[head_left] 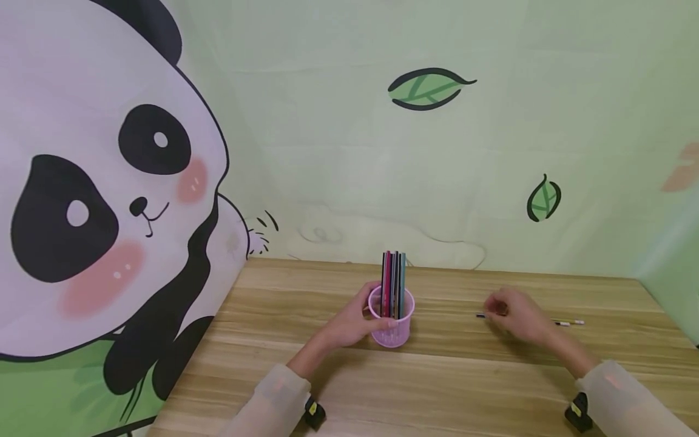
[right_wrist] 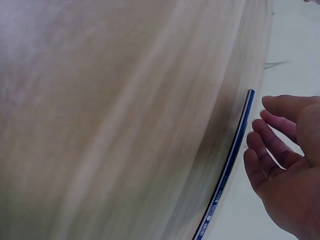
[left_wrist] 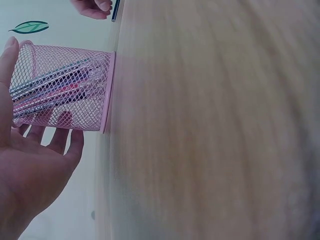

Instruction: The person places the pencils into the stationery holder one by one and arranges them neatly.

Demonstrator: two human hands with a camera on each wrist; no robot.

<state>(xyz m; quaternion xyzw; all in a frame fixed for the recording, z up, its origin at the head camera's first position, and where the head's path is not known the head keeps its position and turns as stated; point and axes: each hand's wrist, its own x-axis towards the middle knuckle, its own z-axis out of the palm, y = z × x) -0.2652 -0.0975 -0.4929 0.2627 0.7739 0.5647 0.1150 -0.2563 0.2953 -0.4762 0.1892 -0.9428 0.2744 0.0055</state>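
Light wooden desk (head_left: 437,376) tucked into a pale green corner, big cartoon panda (head_left: 104,200) on the left wall and leaves (head_left: 428,89) painted behind. Left hand (head_left: 355,325) wraps around a pink mesh cup (head_left: 391,325) of pens mid-desk. Right hand (head_left: 519,315), fingers loose and holding nothing, hovers over a blue pen (right_wrist: 227,167) lying flat.

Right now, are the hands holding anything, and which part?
The left hand holds the pink mesh cup by its side. The right hand hovers by the blue pen on the table, not gripping it.
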